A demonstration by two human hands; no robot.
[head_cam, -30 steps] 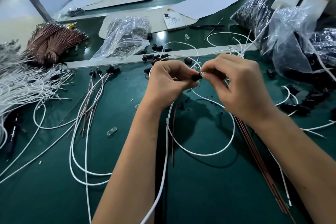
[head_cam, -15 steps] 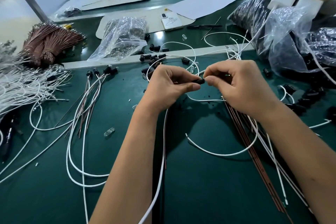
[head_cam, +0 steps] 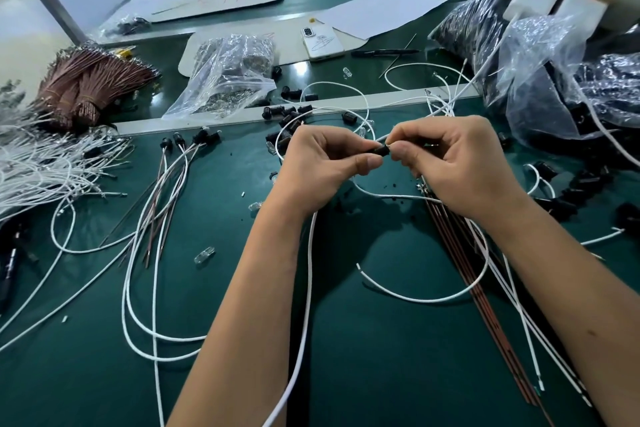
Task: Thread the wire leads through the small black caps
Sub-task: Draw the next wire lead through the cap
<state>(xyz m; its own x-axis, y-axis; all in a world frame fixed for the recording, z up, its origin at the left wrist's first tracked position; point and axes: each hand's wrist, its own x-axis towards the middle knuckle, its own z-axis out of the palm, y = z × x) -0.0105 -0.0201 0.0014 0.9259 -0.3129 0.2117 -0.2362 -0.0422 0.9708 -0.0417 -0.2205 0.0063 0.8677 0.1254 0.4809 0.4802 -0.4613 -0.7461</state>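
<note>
My left hand [head_cam: 322, 163] pinches a small black cap [head_cam: 379, 151] between thumb and forefinger above the green table. My right hand [head_cam: 460, 163] meets it from the right, fingertips closed on the end of a white wire lead [head_cam: 426, 298] at the cap's mouth. That lead loops down under my right wrist and curls back with its free end on the mat. A second white wire [head_cam: 308, 288] trails down from under my left hand. Loose black caps [head_cam: 289, 114] lie just beyond my hands.
Finished capped leads [head_cam: 173, 163] fan out at left beside piles of white wires [head_cam: 41, 166] and a brown wire bundle [head_cam: 86, 87]. Brown wires [head_cam: 485, 305] lie under my right arm. Plastic bags of parts [head_cam: 228, 76], [head_cam: 554, 87], a phone [head_cam: 322, 42] and paper sit behind.
The white lead's loop has slid to the right and shrunk as it was drawn along; its free end now lies on the mat. Both hands stay together at the cap.
</note>
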